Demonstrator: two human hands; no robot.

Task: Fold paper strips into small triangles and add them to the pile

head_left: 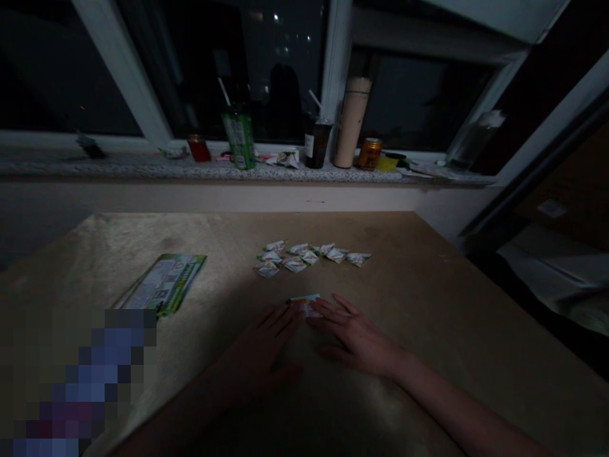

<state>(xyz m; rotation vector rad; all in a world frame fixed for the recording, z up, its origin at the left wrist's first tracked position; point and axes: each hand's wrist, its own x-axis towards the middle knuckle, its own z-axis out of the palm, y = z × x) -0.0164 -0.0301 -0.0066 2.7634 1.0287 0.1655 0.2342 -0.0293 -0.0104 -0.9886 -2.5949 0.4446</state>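
packet [308,297]: on surface [413,285], ahead of both palms, between the hands; long axis looks left-right, partly covered
left hand [270,339]: fingers extended, tips at near-left edge
right hand [354,333]: fingers extended, tips over right end
nearer: neither; dim, can't tell any pinch

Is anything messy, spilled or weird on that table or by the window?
I can't see any spill. The green packets on the left of the table seem fanned out, their edges not lined up. A thin dark mark stands out on the pale wall below the windowsill; I can't tell what it is.
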